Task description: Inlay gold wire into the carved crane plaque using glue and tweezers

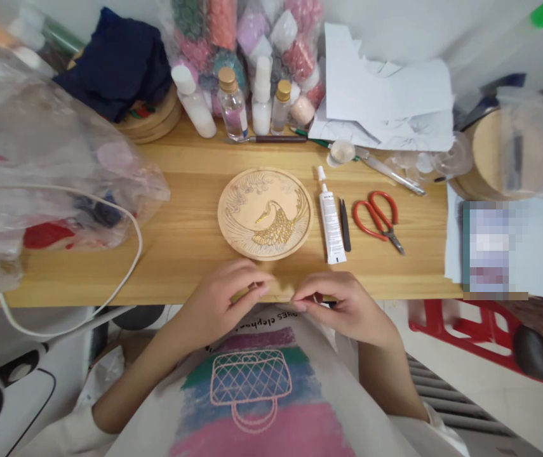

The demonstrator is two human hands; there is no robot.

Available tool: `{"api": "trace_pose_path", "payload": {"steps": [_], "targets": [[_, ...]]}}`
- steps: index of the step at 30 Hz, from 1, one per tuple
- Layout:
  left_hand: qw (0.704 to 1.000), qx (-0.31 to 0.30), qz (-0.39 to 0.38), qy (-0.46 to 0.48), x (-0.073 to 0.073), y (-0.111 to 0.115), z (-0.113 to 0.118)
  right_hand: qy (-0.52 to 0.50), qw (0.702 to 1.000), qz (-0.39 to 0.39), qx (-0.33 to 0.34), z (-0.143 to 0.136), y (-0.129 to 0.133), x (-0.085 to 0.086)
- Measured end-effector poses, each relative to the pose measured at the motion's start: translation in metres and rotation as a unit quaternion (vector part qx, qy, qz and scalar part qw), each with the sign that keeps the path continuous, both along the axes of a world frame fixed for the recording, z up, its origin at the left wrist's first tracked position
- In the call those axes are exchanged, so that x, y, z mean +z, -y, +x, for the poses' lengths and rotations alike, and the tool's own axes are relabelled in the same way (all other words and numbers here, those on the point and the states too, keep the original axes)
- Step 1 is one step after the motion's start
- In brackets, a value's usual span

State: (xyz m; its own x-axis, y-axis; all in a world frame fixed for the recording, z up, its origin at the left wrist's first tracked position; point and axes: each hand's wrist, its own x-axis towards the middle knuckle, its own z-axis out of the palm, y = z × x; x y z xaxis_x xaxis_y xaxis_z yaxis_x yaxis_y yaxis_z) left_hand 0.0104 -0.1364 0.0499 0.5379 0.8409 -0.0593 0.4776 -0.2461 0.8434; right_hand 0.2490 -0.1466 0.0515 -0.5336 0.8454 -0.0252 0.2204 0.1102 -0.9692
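My left hand (227,295) and my right hand (345,303) face each other at the table's front edge. Thumb and forefinger are pinched together on each; anything held between the fingertips is too fine to make out. Just beyond them lies a round wooden plaque (242,216) with a bird design, its body and neck filled in gold and the outer feathers drawn in thin lines. To its right are a white glue tube (331,222) with its cap (321,172) beside the nozzle, black tweezers (345,225) and red-handled cutters (383,219) with spread handles.
Several bottles (233,108) stand along the back before a bag of colourful pieces (294,51). White papers (385,101) and a craft knife (390,171) lie back right. A plastic bag (61,139) and white cable (138,247) occupy the left. A red stool (466,330) stands below right.
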Motion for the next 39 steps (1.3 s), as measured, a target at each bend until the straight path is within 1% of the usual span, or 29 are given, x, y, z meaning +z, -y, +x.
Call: {"api": "trace_pose_path", "payload": {"steps": [2,3,5,8,14,17,21,26,32,36,39], "targets": [[0.995,0.036,0.078,-0.045,-0.006,0.001,-0.002,0.018,0.999,0.000,-0.032,0.000,0.000,0.000],[0.990,0.044,0.113,-0.067,-0.009,0.001,-0.003,0.028,0.998,0.002,-0.048,0.000,0.000,0.000],[0.980,0.038,0.166,-0.104,-0.015,0.001,-0.004,0.050,0.996,0.009,-0.074,-0.002,0.000,-0.001],[0.968,0.026,0.210,-0.131,-0.018,0.001,-0.004,0.066,0.993,0.012,-0.098,-0.005,0.000,-0.004],[0.952,0.029,0.268,-0.143,-0.020,0.000,-0.004,0.058,0.990,0.008,-0.129,-0.010,0.002,-0.011],[0.951,0.034,0.275,-0.139,-0.021,-0.001,-0.003,0.058,0.990,0.000,-0.129,-0.011,0.003,-0.012],[0.958,0.040,0.257,-0.123,-0.020,-0.004,-0.004,0.063,0.990,-0.008,-0.125,-0.013,0.003,-0.012],[0.964,0.055,0.233,-0.118,-0.019,-0.009,-0.014,0.065,0.991,-0.018,-0.116,-0.015,0.004,-0.012],[0.953,0.093,0.243,-0.156,-0.024,-0.011,-0.027,0.064,0.993,-0.025,-0.097,-0.021,0.005,-0.012],[0.947,0.118,0.251,-0.163,-0.028,-0.011,-0.028,0.074,0.992,-0.024,-0.101,-0.029,0.009,-0.009],[0.948,0.140,0.238,-0.156,-0.030,-0.012,-0.026,0.070,0.992,-0.029,-0.101,-0.037,0.011,-0.004]]}}
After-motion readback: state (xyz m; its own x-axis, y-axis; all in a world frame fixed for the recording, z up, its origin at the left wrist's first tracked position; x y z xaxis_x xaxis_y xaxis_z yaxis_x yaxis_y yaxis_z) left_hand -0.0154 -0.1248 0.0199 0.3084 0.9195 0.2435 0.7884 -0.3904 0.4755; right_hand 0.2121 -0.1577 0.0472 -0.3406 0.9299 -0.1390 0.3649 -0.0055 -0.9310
